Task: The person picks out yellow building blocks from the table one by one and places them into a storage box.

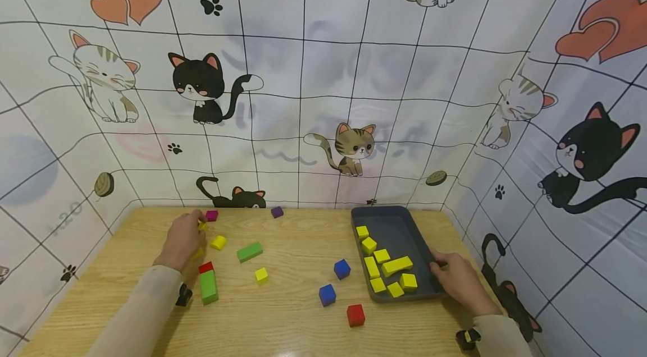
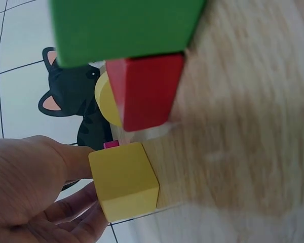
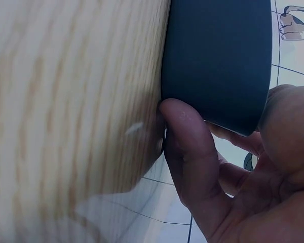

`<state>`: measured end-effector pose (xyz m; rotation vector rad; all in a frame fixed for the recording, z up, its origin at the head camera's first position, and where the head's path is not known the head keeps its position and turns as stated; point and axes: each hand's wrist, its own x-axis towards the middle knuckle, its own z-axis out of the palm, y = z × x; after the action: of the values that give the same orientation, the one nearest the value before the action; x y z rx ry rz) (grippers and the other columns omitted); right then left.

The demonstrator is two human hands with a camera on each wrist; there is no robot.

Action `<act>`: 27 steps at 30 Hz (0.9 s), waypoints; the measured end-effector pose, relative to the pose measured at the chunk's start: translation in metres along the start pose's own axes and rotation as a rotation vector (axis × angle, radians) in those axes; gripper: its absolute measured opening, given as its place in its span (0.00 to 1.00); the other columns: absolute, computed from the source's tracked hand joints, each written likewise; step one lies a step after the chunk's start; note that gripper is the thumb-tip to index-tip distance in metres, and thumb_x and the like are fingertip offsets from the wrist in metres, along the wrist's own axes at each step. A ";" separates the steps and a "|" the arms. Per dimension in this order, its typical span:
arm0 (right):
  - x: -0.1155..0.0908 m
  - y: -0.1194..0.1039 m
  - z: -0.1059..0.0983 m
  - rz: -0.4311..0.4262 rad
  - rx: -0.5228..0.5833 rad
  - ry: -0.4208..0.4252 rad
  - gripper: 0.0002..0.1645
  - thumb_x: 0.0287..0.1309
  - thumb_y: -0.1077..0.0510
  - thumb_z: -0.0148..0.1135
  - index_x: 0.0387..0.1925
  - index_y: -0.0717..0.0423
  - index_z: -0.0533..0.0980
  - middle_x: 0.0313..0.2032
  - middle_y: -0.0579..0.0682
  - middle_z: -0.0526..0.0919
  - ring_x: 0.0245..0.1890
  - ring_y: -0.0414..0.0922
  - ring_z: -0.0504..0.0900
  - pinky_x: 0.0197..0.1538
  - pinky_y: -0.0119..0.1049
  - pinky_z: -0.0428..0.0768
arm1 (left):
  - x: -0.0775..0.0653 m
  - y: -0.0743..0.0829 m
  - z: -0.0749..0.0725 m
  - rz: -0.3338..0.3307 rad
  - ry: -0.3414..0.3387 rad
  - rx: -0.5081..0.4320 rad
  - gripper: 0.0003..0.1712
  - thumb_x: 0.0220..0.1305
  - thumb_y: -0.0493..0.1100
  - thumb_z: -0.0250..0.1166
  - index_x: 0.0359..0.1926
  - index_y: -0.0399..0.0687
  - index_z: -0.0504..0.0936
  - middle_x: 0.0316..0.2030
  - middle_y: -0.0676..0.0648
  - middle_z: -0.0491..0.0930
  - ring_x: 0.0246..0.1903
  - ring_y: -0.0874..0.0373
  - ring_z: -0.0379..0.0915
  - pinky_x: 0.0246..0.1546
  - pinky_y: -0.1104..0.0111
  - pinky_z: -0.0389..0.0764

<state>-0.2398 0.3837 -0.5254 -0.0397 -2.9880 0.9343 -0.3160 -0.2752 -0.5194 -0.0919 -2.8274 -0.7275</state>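
Note:
At the table's far left, my left hand [image 1: 183,240] has its fingertips around a small yellow block [image 1: 203,226]. A yellow cube [image 2: 124,182] close to the hand hides those fingertips in the left wrist view. Just right of the hand lie a yellow rounded block [image 1: 218,242] and a magenta cube [image 1: 212,215]. My right hand [image 1: 461,278] grips the right side of a dark grey tray [image 1: 404,222], its thumb [image 3: 190,136] low against the outer wall. Several yellow blocks [image 1: 397,265] lie along the tray's left and near parts.
A red block [image 1: 205,268] and green block [image 1: 209,288] lie near the left wrist. Another green block [image 1: 250,252], a yellow cube [image 1: 261,275] and a purple cube [image 1: 277,211] are mid-left. Blue cubes [image 1: 327,294] and a red cube [image 1: 356,315] sit left of the tray.

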 end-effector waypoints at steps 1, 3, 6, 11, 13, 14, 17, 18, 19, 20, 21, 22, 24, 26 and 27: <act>0.000 0.000 0.000 0.000 0.000 0.000 0.31 0.69 0.59 0.60 0.71 0.51 0.67 0.60 0.70 0.74 0.15 0.43 0.78 0.21 0.41 0.77 | 0.000 0.000 0.000 0.000 0.001 0.001 0.16 0.63 0.28 0.63 0.52 0.32 0.76 0.45 0.30 0.77 0.38 0.40 0.74 0.40 0.51 0.81; 0.000 0.000 0.000 -0.001 -0.004 0.001 0.31 0.69 0.59 0.60 0.71 0.51 0.67 0.59 0.70 0.75 0.14 0.44 0.76 0.21 0.41 0.76 | -0.001 0.002 0.000 0.003 0.005 0.001 0.16 0.62 0.28 0.63 0.52 0.32 0.76 0.45 0.30 0.77 0.38 0.40 0.74 0.39 0.51 0.81; 0.000 -0.001 -0.001 0.001 -0.006 -0.003 0.31 0.68 0.59 0.60 0.71 0.52 0.67 0.59 0.70 0.75 0.13 0.45 0.76 0.20 0.41 0.75 | -0.002 0.004 0.001 0.006 0.015 0.005 0.17 0.62 0.27 0.63 0.52 0.32 0.76 0.45 0.30 0.77 0.38 0.40 0.74 0.39 0.52 0.81; 0.000 -0.001 -0.001 -0.011 -0.036 -0.003 0.31 0.68 0.59 0.61 0.71 0.53 0.67 0.60 0.69 0.74 0.18 0.44 0.75 0.22 0.41 0.74 | -0.004 0.013 -0.001 0.026 0.023 0.001 0.19 0.63 0.29 0.63 0.56 0.32 0.74 0.45 0.30 0.76 0.38 0.40 0.74 0.42 0.49 0.80; 0.000 -0.001 -0.001 -0.015 -0.041 -0.002 0.31 0.68 0.59 0.61 0.71 0.53 0.67 0.60 0.70 0.74 0.18 0.44 0.75 0.23 0.40 0.74 | -0.006 0.017 -0.001 0.041 0.030 -0.002 0.20 0.64 0.29 0.63 0.57 0.33 0.74 0.45 0.30 0.76 0.37 0.41 0.74 0.42 0.48 0.80; 0.000 -0.002 -0.001 -0.014 -0.036 -0.004 0.31 0.68 0.59 0.61 0.71 0.53 0.67 0.60 0.70 0.74 0.17 0.44 0.75 0.23 0.40 0.74 | -0.006 0.019 -0.001 0.050 0.039 -0.001 0.20 0.63 0.29 0.63 0.57 0.33 0.74 0.45 0.31 0.76 0.37 0.41 0.73 0.42 0.48 0.80; 0.001 -0.001 -0.001 -0.006 -0.024 -0.008 0.32 0.68 0.59 0.61 0.71 0.53 0.67 0.60 0.70 0.74 0.13 0.45 0.74 0.21 0.41 0.74 | -0.005 0.024 0.002 0.068 0.051 -0.012 0.21 0.63 0.29 0.62 0.58 0.34 0.75 0.46 0.31 0.75 0.38 0.42 0.74 0.41 0.50 0.79; 0.001 -0.001 -0.001 -0.008 -0.030 -0.007 0.31 0.68 0.59 0.61 0.71 0.53 0.67 0.60 0.70 0.74 0.14 0.45 0.74 0.22 0.41 0.74 | -0.005 0.025 0.003 0.071 0.053 -0.016 0.21 0.62 0.28 0.61 0.58 0.35 0.76 0.47 0.31 0.76 0.39 0.42 0.74 0.41 0.50 0.80; 0.001 -0.001 -0.001 -0.011 -0.037 -0.008 0.31 0.68 0.58 0.61 0.71 0.53 0.67 0.60 0.69 0.74 0.17 0.45 0.75 0.23 0.42 0.74 | -0.005 0.027 0.005 0.074 0.057 -0.016 0.22 0.62 0.28 0.62 0.58 0.35 0.77 0.48 0.31 0.76 0.39 0.42 0.74 0.41 0.51 0.80; 0.002 0.000 -0.001 -0.013 -0.049 -0.008 0.31 0.68 0.58 0.61 0.71 0.53 0.67 0.60 0.69 0.74 0.20 0.46 0.78 0.24 0.42 0.75 | -0.004 0.028 0.006 0.079 0.061 -0.015 0.22 0.62 0.28 0.62 0.58 0.36 0.77 0.49 0.31 0.76 0.41 0.42 0.74 0.41 0.52 0.80; 0.002 0.000 -0.001 -0.018 -0.064 -0.005 0.31 0.68 0.58 0.61 0.71 0.53 0.67 0.61 0.68 0.74 0.25 0.47 0.80 0.26 0.43 0.76 | -0.004 0.030 0.007 0.085 0.065 -0.014 0.22 0.62 0.28 0.62 0.58 0.36 0.78 0.49 0.32 0.76 0.41 0.43 0.74 0.41 0.52 0.80; 0.002 0.001 -0.001 -0.022 -0.079 -0.002 0.31 0.68 0.57 0.61 0.71 0.53 0.68 0.61 0.67 0.74 0.31 0.50 0.82 0.29 0.43 0.77 | -0.003 0.032 0.008 0.089 0.067 -0.011 0.22 0.62 0.28 0.62 0.58 0.36 0.78 0.50 0.32 0.75 0.41 0.43 0.74 0.40 0.53 0.80; 0.002 0.001 -0.001 -0.032 -0.101 0.002 0.31 0.68 0.57 0.62 0.70 0.53 0.68 0.61 0.66 0.74 0.41 0.52 0.83 0.35 0.44 0.78 | -0.003 0.037 0.010 0.100 0.075 0.000 0.22 0.61 0.28 0.62 0.57 0.35 0.79 0.50 0.32 0.75 0.41 0.44 0.73 0.36 0.56 0.79; 0.002 0.002 -0.001 -0.034 -0.109 0.003 0.31 0.68 0.57 0.62 0.70 0.53 0.68 0.61 0.66 0.74 0.45 0.53 0.82 0.36 0.45 0.78 | -0.003 0.043 0.011 0.114 0.085 0.010 0.21 0.61 0.28 0.63 0.56 0.36 0.79 0.50 0.33 0.75 0.41 0.44 0.73 0.34 0.58 0.77; 0.002 0.002 -0.001 -0.037 -0.111 0.004 0.31 0.68 0.57 0.62 0.70 0.53 0.68 0.61 0.66 0.74 0.45 0.53 0.82 0.36 0.45 0.78 | -0.003 0.047 0.012 0.120 0.087 0.013 0.21 0.61 0.29 0.64 0.56 0.36 0.80 0.51 0.33 0.75 0.41 0.44 0.72 0.34 0.58 0.77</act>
<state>-0.2420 0.3860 -0.5256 0.0125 -3.0221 0.7638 -0.3102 -0.2288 -0.5082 -0.2201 -2.7168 -0.6703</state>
